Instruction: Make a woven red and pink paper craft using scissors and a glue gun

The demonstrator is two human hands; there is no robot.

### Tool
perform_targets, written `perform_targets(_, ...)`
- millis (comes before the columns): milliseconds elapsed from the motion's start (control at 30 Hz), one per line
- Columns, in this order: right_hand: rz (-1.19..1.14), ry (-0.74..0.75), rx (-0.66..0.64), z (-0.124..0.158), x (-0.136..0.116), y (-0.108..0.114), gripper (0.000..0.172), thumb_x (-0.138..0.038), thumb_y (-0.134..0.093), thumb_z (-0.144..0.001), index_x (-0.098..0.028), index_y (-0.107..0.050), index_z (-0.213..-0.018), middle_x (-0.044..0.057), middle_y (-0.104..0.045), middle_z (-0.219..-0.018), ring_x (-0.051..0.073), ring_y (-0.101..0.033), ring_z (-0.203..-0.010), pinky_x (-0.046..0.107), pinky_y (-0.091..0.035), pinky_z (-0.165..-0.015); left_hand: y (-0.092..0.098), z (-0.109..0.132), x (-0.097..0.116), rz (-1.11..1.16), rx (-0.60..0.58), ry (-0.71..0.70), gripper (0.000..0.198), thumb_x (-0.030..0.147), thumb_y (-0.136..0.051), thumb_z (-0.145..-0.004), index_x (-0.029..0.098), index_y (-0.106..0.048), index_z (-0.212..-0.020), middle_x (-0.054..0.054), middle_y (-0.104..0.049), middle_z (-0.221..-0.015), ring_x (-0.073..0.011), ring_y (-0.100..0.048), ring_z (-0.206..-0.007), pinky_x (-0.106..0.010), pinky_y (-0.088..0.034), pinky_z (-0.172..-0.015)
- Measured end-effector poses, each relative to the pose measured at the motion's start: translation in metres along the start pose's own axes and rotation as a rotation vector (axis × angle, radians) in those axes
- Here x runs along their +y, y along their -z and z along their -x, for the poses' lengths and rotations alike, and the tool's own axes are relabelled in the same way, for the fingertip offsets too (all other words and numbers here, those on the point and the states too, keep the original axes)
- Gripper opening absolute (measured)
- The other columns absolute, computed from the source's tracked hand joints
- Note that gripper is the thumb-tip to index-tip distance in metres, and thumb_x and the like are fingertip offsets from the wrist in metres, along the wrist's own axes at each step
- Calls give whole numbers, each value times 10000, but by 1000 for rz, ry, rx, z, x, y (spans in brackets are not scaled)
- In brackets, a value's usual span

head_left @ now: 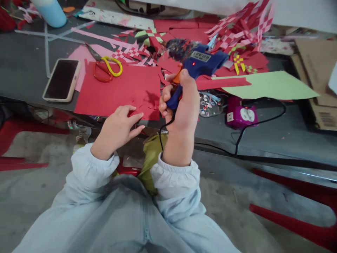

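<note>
My right hand (179, 112) is closed around the handle of a blue hot glue gun (200, 61), held up over the table edge with its black cord trailing down. A red light shows on the gun's body. My left hand (118, 128) rests at the near edge of a red paper sheet (118, 88), fingers loosely spread and touching a small piece of red paper there. Woven red, pink and white paper strips (134, 52) lie just beyond the sheet.
Scissors (105, 66) with red and yellow handles and a phone (61, 80) lie at the left. A pale green sheet (268, 86), a purple power strip (240, 116), a dish of googly eyes (210, 103) and cardboard (316, 70) are at the right. A light blue bottle (51, 12) stands far left.
</note>
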State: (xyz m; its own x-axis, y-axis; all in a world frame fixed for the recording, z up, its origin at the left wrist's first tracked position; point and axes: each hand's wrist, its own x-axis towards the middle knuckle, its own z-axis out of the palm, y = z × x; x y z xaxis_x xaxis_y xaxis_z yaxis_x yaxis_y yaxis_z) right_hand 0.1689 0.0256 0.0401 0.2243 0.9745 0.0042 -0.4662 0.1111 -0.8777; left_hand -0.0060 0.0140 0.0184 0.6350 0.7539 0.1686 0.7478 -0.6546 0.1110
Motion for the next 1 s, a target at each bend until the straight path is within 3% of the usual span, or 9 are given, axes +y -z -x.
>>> perform_targets(233,117,32,65,-6,7,2,584,-825,-370,-795,-275,-540,-893,-28,-493,-595,127,-484,-457,241,-290,-374,2,2,-7,43,-27,-22,402,433,-530,-927,208,-638,-1241,-145,-572,-1262,-287,-555,-1149,-407,-508,-936)
perform_targets(400,59,24,144,3,-4,-3,520,-772,-424,-819,-269,-549,-860,-28,-479,-591,135,-470,-465,256,-299,-399,0,-2,-2,-11,-36,69,624,464,-518,-924,61,-452,-1397,-187,-587,-1249,-302,-541,-1164,-406,-512,-922)
perform_targets(533,16,23,176,11,-12,-9,486,-739,-477,-818,-257,-539,-818,-38,-454,-577,118,-428,-442,247,-251,-398,-3,-11,13,-134,-76,168,624,435,-461,-950,22,-429,-1417,-221,-582,-1182,-335,-548,-1091,-438,-505,-876)
perform_targets(733,-69,-7,177,12,-13,-16,452,-692,-569,-794,-241,-546,-788,-55,-442,-563,87,-358,-417,233,-217,-392,-1,-15,29,-131,-86,220,537,410,-434,-963,64,-514,-1365,-221,-551,-1194,-333,-527,-1111,-437,-484,-912)
perform_targets(1000,-29,-26,147,8,-6,-16,548,-809,-496,-752,-268,-517,-833,-46,-429,-570,116,-427,-455,251,-264,-417,5,-6,19,-20,-96,124,441,414,-518,-933,219,-577,-1324,-168,-509,-1263,-299,-509,-1151,-452,-477,-952)
